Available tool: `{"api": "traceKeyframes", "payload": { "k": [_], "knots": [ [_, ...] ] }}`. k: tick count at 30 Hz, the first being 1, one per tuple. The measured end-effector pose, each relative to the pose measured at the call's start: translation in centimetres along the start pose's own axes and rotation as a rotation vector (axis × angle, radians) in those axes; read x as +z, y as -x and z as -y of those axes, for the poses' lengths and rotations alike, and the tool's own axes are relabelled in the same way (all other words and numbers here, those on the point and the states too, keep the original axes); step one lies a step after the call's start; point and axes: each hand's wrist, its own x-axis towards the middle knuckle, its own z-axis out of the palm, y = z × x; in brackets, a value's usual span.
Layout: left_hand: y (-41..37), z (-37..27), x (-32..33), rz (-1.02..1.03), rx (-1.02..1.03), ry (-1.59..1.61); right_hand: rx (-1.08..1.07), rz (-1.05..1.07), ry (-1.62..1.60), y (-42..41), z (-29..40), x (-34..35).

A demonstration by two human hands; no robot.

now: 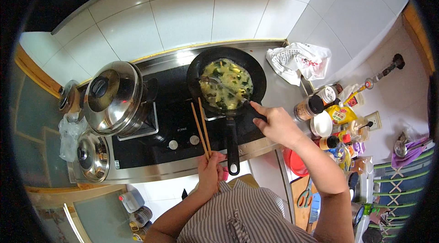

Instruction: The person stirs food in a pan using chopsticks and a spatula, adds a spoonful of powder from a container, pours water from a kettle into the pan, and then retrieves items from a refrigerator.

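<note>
A black wok [259, 75] sits on the right burner of the black glass gas stove [144, 154], its long handle [232, 143] pointing towards me. In it is a yellowish soup [236, 82] with dark green leaves and yellow pieces like egg. My right hand [279, 123] grips the black handle of a metal ladle or spatula [223, 85], whose head lies in the soup, partly hidden. My left hand [210, 171] holds a pair of wooden chopsticks [202, 126] near their ends, tips pointing up beside the wok's near left rim. Something pink shows by that hand.
A lidded steel pot [113, 102] stands on the left burner. A steel lid [92, 157] and a clear plastic bag [72, 136] lie left. At right are a white plastic bag [298, 61], seasoning jars [308, 107], a white bowl [321, 123], a red basin [296, 164] and scissors [304, 196].
</note>
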Motion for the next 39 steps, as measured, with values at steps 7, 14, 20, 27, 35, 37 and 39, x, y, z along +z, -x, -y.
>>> {"api": "traceKeyframes", "payload": {
  "k": [7,14,20,27,35,37,39],
  "knots": [
    [-0.2,-0.2,-0.4,0.042,0.013,-0.054,0.034,0.147,0.295,0.0,0.3,1.0],
    [-0.4,-0.6,-0.1,0.031,0.024,-0.045,0.016,0.288,0.402,0.9,1.0,-1.2],
    [-0.1,-1.3,0.6,0.039,0.034,-0.101,-0.014,0.319,0.377,0.2,1.2,-2.2],
    [-0.3,-0.8,0.3,0.058,0.086,-0.131,0.022,0.224,0.231,-2.6,0.8,-0.4],
    [-0.3,-1.1,-0.7,0.080,0.081,-0.178,0.276,0.136,-0.463,-2.0,-3.6,-3.0],
    [-0.1,-1.6,-0.2,0.053,0.082,-0.147,0.343,0.108,-0.559,-1.5,-5.3,-3.5],
    [-0.1,-2.1,-0.3,0.073,0.079,-0.161,0.343,0.055,-0.673,-1.3,-7.6,-3.0]
  ]
}}
